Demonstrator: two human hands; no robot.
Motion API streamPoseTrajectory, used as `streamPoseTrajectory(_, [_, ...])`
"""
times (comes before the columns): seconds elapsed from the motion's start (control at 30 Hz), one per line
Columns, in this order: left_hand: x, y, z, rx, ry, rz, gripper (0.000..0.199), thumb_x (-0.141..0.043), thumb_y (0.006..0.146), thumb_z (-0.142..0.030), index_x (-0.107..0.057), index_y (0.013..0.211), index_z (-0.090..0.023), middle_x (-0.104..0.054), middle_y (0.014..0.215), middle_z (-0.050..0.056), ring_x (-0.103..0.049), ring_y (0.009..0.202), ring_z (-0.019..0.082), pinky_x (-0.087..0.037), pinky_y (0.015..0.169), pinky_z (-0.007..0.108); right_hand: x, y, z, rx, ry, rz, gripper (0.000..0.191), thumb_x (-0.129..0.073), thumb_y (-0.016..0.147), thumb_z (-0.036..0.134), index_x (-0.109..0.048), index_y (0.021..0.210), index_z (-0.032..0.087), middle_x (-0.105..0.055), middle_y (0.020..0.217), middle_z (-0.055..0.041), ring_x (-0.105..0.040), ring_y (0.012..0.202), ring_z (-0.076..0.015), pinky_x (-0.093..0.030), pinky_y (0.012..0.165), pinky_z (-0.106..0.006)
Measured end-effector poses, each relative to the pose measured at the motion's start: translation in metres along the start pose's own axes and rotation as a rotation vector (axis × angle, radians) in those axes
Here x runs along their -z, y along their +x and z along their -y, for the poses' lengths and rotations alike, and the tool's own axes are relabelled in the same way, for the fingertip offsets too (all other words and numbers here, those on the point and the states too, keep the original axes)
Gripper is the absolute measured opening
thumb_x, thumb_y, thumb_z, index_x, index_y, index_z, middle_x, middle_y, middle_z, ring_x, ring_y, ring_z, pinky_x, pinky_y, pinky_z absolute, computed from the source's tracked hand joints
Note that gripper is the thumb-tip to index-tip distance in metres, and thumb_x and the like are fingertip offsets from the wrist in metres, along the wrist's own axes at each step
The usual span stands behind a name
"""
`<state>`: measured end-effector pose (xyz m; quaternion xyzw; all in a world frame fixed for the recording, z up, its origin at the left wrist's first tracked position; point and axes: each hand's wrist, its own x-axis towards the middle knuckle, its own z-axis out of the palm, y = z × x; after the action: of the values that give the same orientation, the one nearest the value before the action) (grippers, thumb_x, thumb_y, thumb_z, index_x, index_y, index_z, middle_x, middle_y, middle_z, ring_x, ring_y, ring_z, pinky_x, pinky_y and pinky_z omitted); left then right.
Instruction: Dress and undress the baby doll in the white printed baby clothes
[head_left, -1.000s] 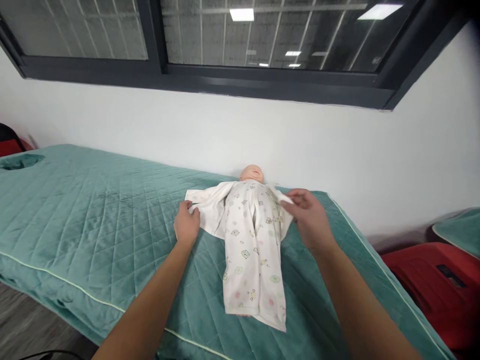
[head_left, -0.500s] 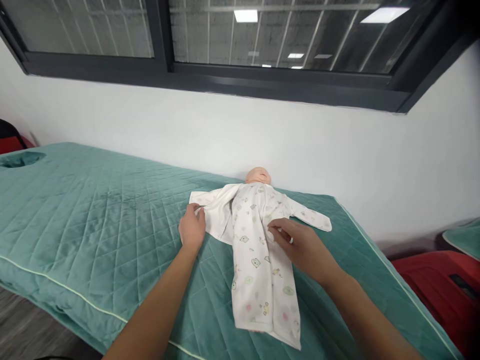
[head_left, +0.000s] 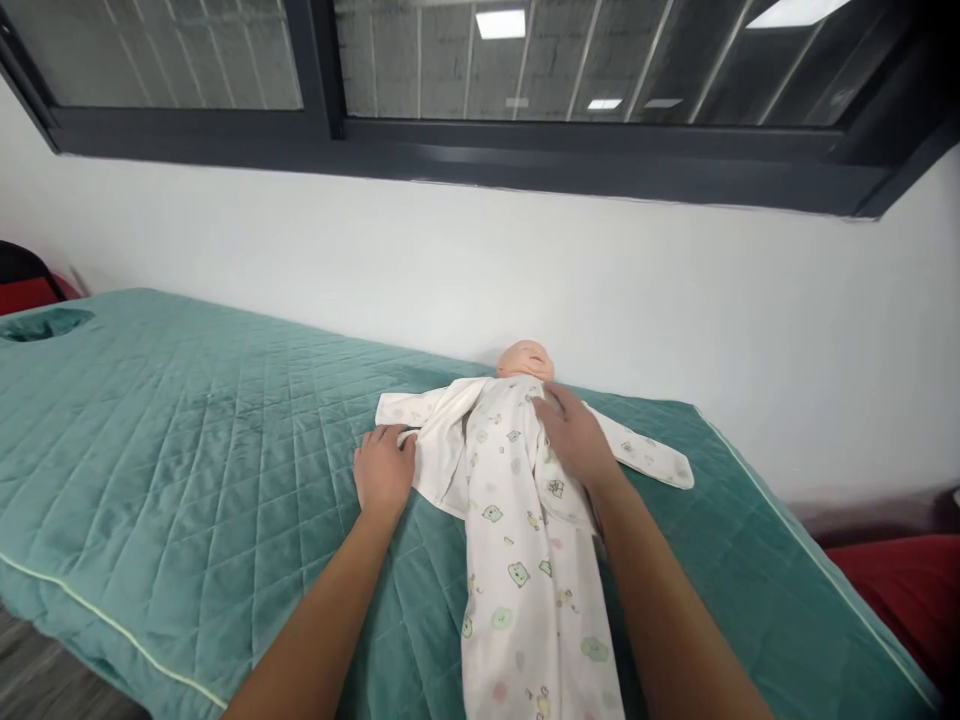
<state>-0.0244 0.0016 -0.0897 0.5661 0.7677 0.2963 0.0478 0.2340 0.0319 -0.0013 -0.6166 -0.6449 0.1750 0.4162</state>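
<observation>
A baby doll lies on its back, its bare head (head_left: 526, 360) toward the wall. It is clothed in a white baby gown (head_left: 517, 560) with small green, yellow and pink prints. On the left the gown's front flap (head_left: 439, 455) is folded outward, showing its plain inner side. My left hand (head_left: 384, 470) has curled fingers and pinches that flap's outer edge. My right hand (head_left: 576, 435) rests on the gown's upper chest just below the doll's neck, thumb and fingers apart. Both sleeves spread sideways, the right sleeve (head_left: 649, 455) lying beyond my right wrist.
The doll is on a bed with a quilted green cover (head_left: 225, 450), which has a face hole (head_left: 45, 323) at the far left. Behind it stands a white wall (head_left: 337, 250) under a dark window frame (head_left: 450, 155). A red object (head_left: 900, 580) is beside the bed's right edge.
My right hand has moved up and away from me, from above the gown's middle onto its upper chest. My left hand stays at the flap. The view has shifted slightly.
</observation>
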Motion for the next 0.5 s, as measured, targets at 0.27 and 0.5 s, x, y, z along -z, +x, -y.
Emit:
streamPoseTrajectory(0.27, [0.004,0.004,-0.007,0.119,-0.263,-0.001,0.021,-0.053,0.091,-0.033,-0.069,0.097,-0.022,-0.070,0.110,0.005,-0.061,0.106,0.026,-0.045,0.094,0.039,-0.004,-0.012,-0.016,0.057,0.024,0.178,0.070,-0.050,0.090,0.057,-0.039,0.150,0.023,-0.031,0.160,-0.0064,-0.025,0.149,-0.0275,-0.017,0.124,-0.046])
streamPoseTrajectory(0.5, [0.049,-0.024,-0.078,0.102,-0.795,-0.055,0.013,-0.055,0.089,-0.033,-0.065,0.094,-0.026,-0.069,0.095,-0.001,-0.063,0.090,0.019,-0.051,0.083,0.029,0.007,-0.012,-0.024,-0.006,0.151,0.282,0.069,-0.051,0.091,0.059,-0.035,0.152,0.030,-0.021,0.163,0.0030,-0.016,0.152,-0.0236,-0.012,0.126,-0.046])
